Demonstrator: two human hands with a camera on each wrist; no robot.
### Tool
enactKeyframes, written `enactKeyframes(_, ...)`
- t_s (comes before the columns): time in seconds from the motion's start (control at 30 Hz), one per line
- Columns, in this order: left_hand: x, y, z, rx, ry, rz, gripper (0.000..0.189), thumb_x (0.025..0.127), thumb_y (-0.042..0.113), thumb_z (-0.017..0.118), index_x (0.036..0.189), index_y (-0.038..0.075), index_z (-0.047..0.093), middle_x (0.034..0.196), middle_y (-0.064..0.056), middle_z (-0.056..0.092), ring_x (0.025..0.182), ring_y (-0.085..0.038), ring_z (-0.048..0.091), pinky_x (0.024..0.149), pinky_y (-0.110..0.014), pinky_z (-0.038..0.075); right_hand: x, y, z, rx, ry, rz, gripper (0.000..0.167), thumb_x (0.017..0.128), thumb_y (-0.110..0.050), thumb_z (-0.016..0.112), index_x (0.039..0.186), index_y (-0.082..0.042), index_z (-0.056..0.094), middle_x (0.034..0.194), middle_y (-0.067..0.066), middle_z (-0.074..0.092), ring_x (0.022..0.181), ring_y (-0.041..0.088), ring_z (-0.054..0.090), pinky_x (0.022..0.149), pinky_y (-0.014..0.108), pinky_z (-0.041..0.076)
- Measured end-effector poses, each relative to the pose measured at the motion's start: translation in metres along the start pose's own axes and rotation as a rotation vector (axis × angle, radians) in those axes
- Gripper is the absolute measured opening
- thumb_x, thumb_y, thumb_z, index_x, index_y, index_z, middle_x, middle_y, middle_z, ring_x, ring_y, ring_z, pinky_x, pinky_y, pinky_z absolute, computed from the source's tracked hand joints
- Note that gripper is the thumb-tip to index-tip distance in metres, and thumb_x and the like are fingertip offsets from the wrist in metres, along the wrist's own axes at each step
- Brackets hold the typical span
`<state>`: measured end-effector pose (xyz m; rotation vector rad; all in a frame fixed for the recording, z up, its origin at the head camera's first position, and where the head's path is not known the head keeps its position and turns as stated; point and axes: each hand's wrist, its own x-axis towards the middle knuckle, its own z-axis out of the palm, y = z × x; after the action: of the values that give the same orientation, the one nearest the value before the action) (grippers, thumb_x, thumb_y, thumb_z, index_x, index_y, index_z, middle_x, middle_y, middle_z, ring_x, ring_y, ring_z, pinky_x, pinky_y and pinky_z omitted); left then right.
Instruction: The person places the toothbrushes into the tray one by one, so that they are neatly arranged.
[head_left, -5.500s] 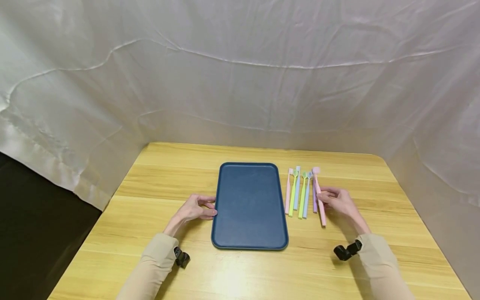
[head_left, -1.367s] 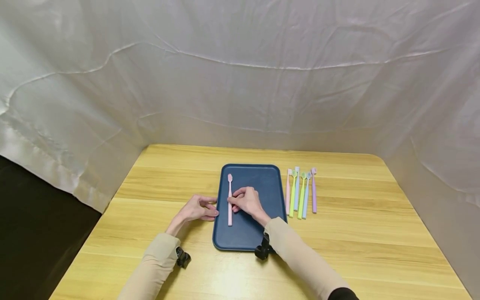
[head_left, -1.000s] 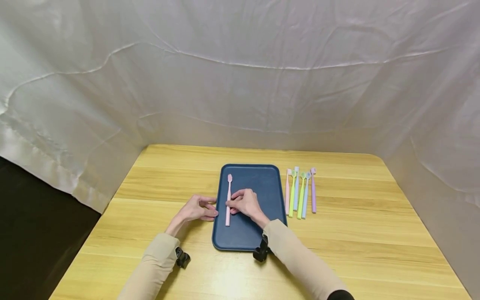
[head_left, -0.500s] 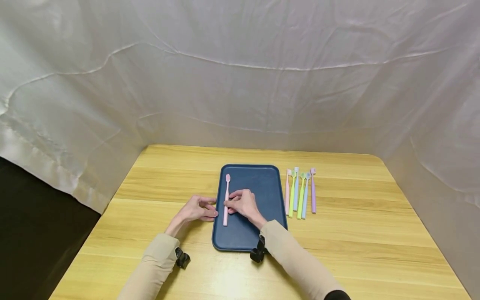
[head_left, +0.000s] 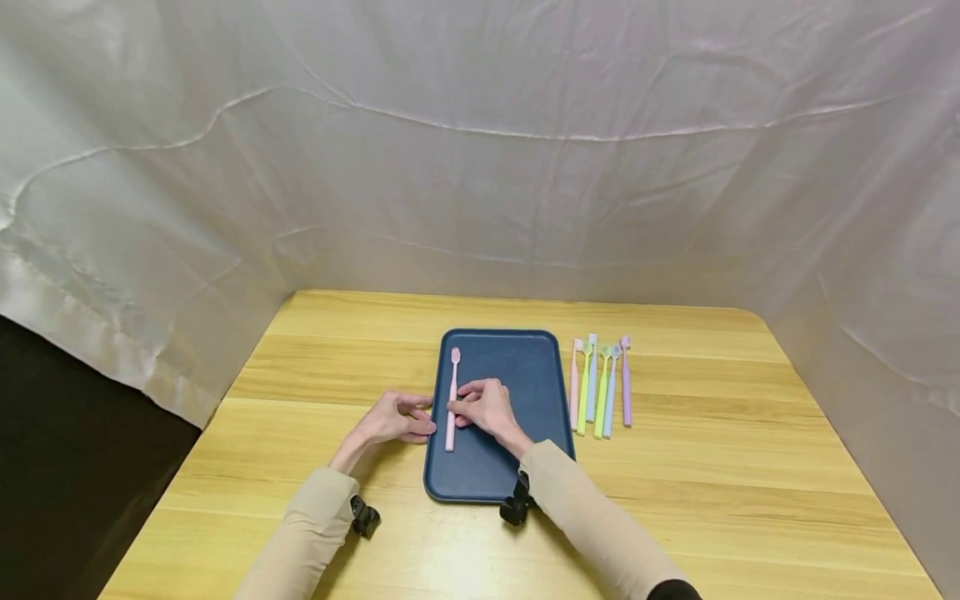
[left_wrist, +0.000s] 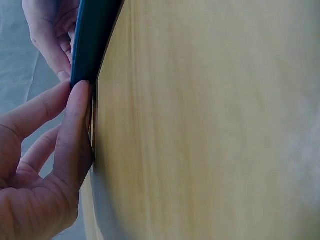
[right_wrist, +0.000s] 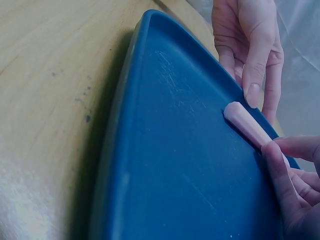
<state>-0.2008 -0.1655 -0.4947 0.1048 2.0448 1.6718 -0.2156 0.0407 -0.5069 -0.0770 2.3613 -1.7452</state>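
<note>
A pink toothbrush [head_left: 453,379] lies lengthwise along the left side of the dark blue tray [head_left: 525,358], head pointing away. My right hand [head_left: 489,408] pinches its handle between thumb and fingers; in the right wrist view, the handle's end [right_wrist: 242,120] shows beside the rim. At the tray's left edge, my left hand [head_left: 392,418] holds the rim with thumb and bent fingers. In the left wrist view its thumb [left_wrist: 77,105] presses the tray's outer side [left_wrist: 92,45].
Right of the tray, several toothbrushes lie side by side on the wooden table [head_left: 712,433]: pink [head_left: 574,392], yellow-green [head_left: 602,400], blue [head_left: 611,400] and purple [head_left: 627,387]. Pale fabric [head_left: 480,167] hangs behind the table and along both sides.
My right hand has carried the pink toothbrush from the row at right onto the tray, then shifted it slightly left toward the rim. My left hand stays at the tray's edge.
</note>
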Motion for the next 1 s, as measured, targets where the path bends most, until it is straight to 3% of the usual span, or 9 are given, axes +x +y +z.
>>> enactKeyframes(1.0, 0.001, -0.0014, -0.0002, 0.0, -0.001, 0.003, 0.062, 0.086, -0.006, 0.072, 0.142, -0.015, 0.046, 0.093, -0.015, 0.071, 0.076, -0.014, 0.072, 0.079, -0.033, 0.068, 0.0004, 0.0028, -0.002, -0.003, -0.006, -0.011, 0.028, 0.084, -0.01, 0.08, 0.106, 0.005, 0.071, 0.08, 0.014, 0.076, 0.055, 0.008, 0.07, 0.057, 0.025, 0.066)
